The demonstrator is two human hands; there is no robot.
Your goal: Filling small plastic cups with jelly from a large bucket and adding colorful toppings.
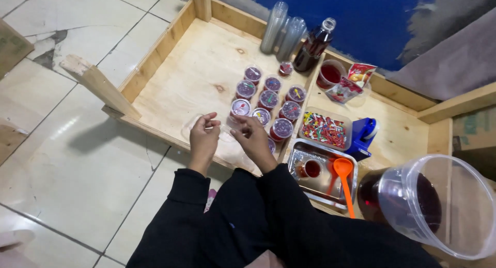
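Item: clear plastic lid (223, 127), near the counter's (196, 66) front edge, pinched between my left hand (204, 139) and right hand (251, 138), fingers curled on its rim. Just beyond: lidded cups of dark red jelly (268, 100). Right side: tray of coloured sprinkles (324, 129), foil tray (297, 157) with orange spoon (344, 177), large jug (439, 203).

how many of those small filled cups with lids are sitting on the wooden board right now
About 10 lidded cups are clustered mid-board in rows ahead of the right hand, one set apart by the bottle. Another is partly hidden behind that hand; more may be.
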